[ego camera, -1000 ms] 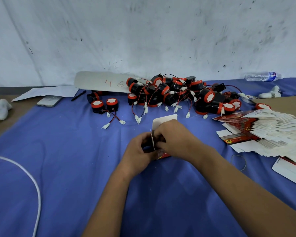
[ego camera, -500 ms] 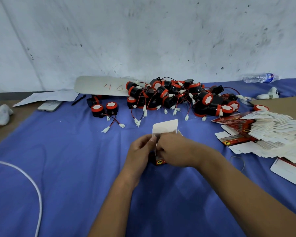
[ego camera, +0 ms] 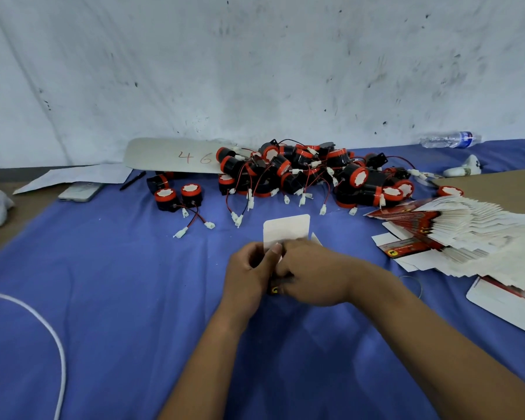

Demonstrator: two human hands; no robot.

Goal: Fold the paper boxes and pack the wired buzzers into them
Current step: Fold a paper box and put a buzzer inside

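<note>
You held a paper box (ego camera: 286, 230) between both hands over the middle of the blue-covered tabletop (ego camera: 112, 298), its white flap standing up above your fingers. Your left hand (ego camera: 249, 275) pinched it from the left, thumb against the flap's base; your right hand (ego camera: 311, 275) curled round it from the right, hiding most of the box body. Beyond lay a heap of wired buzzers (ego camera: 309, 174), with two more buzzers (ego camera: 178, 196) apart to its left. A fanned stack of flat boxes (ego camera: 455, 234) lay on the right.
</note>
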